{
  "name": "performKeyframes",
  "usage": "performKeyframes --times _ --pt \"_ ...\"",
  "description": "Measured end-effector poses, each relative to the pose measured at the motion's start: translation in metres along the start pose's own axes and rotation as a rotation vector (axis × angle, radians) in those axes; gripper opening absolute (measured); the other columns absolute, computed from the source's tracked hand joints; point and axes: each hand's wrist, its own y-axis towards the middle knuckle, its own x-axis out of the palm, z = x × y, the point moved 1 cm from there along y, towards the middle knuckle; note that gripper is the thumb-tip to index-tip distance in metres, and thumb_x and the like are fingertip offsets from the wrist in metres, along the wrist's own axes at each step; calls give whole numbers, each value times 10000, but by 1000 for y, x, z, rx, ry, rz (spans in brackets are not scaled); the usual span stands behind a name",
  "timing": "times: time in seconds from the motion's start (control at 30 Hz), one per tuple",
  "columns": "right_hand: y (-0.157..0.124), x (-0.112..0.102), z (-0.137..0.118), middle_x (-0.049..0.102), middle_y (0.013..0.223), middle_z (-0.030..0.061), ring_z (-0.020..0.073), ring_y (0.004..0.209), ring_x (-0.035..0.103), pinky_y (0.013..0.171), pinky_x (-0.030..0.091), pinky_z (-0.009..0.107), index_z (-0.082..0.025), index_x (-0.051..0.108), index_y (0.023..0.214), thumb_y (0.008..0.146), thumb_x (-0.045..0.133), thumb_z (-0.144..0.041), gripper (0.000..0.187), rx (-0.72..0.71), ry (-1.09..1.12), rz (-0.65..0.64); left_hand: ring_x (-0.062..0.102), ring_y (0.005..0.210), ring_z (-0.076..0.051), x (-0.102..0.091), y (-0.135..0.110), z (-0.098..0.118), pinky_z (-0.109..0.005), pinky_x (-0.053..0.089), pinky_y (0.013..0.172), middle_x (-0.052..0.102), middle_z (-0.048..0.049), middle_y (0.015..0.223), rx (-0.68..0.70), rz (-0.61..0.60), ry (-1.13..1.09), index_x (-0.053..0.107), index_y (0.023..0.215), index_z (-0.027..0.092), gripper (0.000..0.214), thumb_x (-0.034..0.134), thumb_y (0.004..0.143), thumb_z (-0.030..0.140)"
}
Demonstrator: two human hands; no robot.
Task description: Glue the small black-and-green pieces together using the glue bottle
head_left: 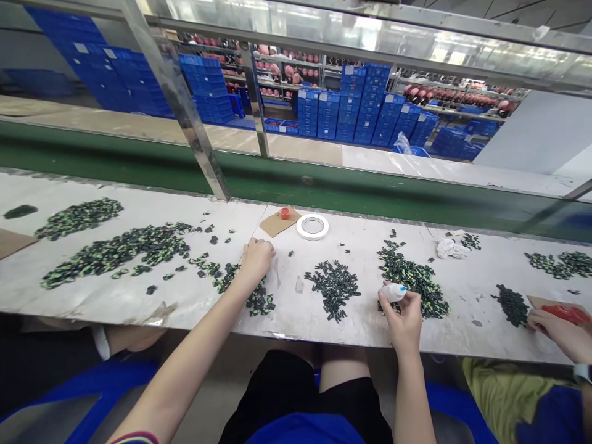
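Note:
My right hand (403, 317) is closed around a small white squeeze bottle (394, 291) with a blue tip. It is above the near-left side of a pile of small black-and-green pieces (419, 277). My left hand (258, 254) is curled closed, knuckles up, over the table left of centre. Its fingertips are hidden, so what it pinches cannot be made out. Below its wrist lie more black-and-green pieces (261, 302), beside a pale, thin sheet (274, 271). Between my hands is a heap of small dark, tube-like pieces (333, 290).
A roll of white tape (312, 226) lies behind, next to cardboard (279, 222) bearing a small red item (284, 213). Large black-and-green piles (124, 250) spread leftward. At right, another person's hand (559, 333) is by a red object (567, 312). A metal post (203, 142) meets the table's back edge.

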Motion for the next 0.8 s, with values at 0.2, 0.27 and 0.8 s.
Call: performKeyframes --times 0.2,0.27,0.8 --pt "-10 -11 -4 682 777 32 193 723 655 656 507 311 -191 548 839 564 843 -421 464 52 166 180 578 1049 -329 2 -1 11 -398 445 867 728 -125 1024 73 -9 -108 674 1050 178 249 577 836 262" --pt "-13 -15 -4 649 718 -1 151 642 610 601 476 272 -182 579 818 558 845 -409 435 45 195 231 590 1043 -324 4 2 16 -388 452 865 733 -124 1010 99 -16 -150 682 1042 175 252 605 826 279" --pt "-27 -2 -6 645 664 15 107 475 523 395 384 219 -154 667 766 597 796 -490 397 204 533 250 677 820 -204 -13 -40 33 -295 501 736 752 -31 871 228 -62 -568 716 850 216 170 557 841 272"
